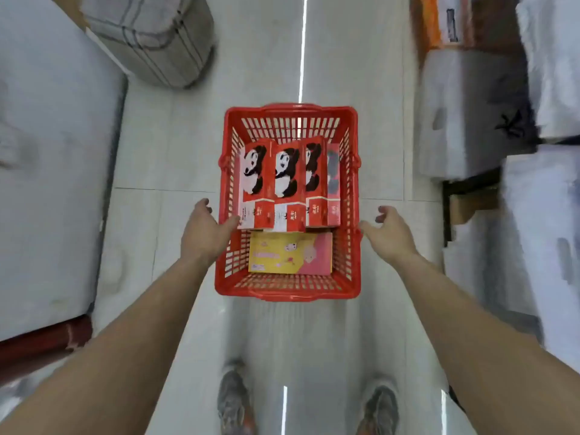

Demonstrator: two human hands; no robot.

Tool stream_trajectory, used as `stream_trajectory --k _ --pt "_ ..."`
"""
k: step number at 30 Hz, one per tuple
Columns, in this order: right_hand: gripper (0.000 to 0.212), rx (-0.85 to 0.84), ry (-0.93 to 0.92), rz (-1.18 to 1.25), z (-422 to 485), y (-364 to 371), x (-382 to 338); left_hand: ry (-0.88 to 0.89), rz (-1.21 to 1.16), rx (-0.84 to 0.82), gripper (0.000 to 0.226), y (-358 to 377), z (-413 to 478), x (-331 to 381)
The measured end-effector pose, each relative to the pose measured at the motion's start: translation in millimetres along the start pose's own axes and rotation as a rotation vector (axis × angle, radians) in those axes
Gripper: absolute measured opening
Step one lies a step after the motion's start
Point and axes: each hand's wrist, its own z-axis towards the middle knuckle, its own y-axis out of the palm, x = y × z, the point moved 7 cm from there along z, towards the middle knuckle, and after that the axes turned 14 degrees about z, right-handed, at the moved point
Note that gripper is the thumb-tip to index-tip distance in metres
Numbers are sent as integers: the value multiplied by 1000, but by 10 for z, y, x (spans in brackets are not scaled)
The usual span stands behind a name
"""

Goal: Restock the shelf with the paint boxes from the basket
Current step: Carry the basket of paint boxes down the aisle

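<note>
Pickup step: our left hand (205, 233) and right hand (389, 235), fingers spread and empty, flank the red slotted plastic basket (287, 290); next, grasp a red panda-printed paint box (287, 186).

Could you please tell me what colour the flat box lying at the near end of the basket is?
Yellow fading to pink, best seen in the head view: flat box in the red basket.

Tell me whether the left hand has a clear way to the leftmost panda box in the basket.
Probably yes. The left hand is open at the red basket's left rim, fingertips already by the leftmost panda box. The basket is open-topped and nothing covers that box.
</note>
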Motion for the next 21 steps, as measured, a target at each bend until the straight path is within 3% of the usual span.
stream_trajectory --k 5,10,16,21 --pt "61 -12 -45 170 776 473 202 -20 -74 15 64 574 777 -101" --pt "30 -62 -128 144 1034 633 180 37 -126 -1 32 725 1040 -171" --pt "25 -70 -137 211 457 389 85 70 -167 -8 20 432 407 -149" --pt "24 -83 -110 213 -668 -172 -596 63 -167 -41 10 -614 -485 -7"
